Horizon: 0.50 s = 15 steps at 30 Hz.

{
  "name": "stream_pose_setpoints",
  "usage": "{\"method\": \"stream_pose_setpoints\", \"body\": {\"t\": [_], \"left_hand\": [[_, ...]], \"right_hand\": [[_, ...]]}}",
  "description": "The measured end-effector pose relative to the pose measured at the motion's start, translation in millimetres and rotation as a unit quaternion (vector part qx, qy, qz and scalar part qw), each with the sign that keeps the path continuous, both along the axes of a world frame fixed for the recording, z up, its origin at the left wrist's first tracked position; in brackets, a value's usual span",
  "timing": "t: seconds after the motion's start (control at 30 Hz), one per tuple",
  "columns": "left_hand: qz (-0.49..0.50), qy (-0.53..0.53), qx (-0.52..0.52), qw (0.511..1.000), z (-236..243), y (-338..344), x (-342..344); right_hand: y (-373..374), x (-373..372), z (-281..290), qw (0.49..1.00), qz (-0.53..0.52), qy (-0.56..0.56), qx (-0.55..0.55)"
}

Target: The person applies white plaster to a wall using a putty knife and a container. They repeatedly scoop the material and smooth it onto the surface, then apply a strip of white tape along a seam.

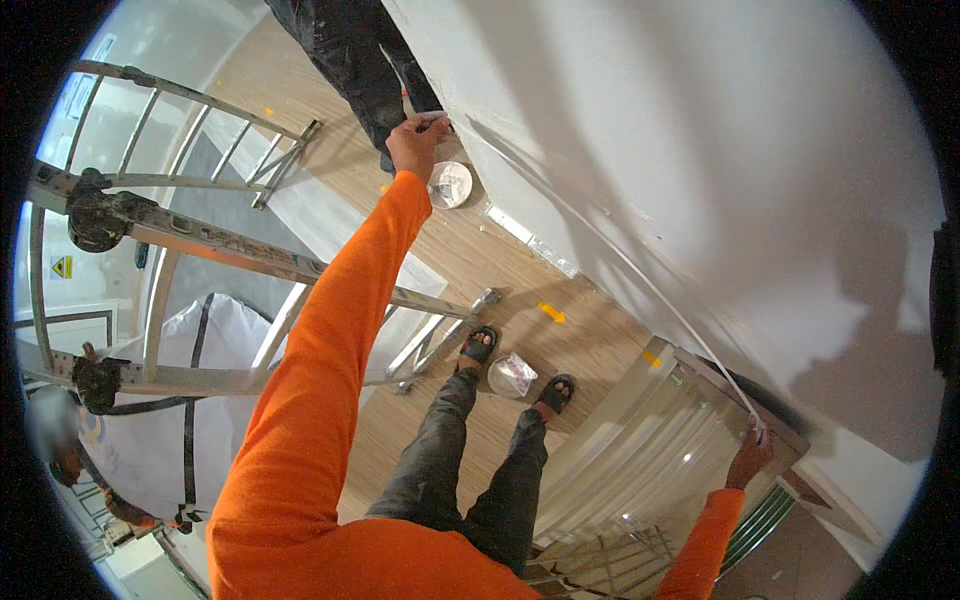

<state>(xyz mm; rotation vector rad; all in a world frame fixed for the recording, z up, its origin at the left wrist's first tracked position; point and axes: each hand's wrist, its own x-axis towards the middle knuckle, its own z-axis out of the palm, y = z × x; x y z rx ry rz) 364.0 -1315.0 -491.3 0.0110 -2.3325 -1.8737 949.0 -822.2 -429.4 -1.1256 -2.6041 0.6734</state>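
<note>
Both hands pinch a long white tape strip against the wall, running diagonally from left hand to right hand.

**Orange sleeves, dark trousers, sandals**

The person wears a bright orange long-sleeved top, its sleeves reaching to the wrists of the left hand and right hand. Below are dark grey trousers, slightly creased, and black open-toed sandals.
</note>
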Motion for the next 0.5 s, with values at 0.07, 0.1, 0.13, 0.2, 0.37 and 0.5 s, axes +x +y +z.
{"method": "stream_pose_setpoints", "body": {"t": [0.07, 0.1, 0.13, 0.2, 0.37, 0.5], "left_hand": [[0.002, 0.019, 0.013, 1.0, 2, 1, -10], [0.003, 0.022, 0.007, 1.0, 4, 0, -15], [0.006, 0.025, -0.002, 1.0, 4, -2, -18], [0.014, 0.027, 0.006, 1.0, 2, -5, -23], [0.014, -0.002, -0.053, 0.999, 17, 6, -17], [0.007, 0.004, -0.06, 0.998, 19, 3, -19]], "right_hand": [[-8, -7, 9, 0.999, -0.016, 0.009, -0.031], [10, 5, -15, 0.998, -0.046, 0.017, -0.036], [9, -1, -18, 0.996, -0.074, 0.025, -0.042], [5, -7, -17, 0.998, -0.048, 0.034, 0.006], [16, -7, -18, 0.998, -0.061, 0.007, 0.023], [16, -11, -15, 0.998, -0.053, 0.003, 0.023]]}}
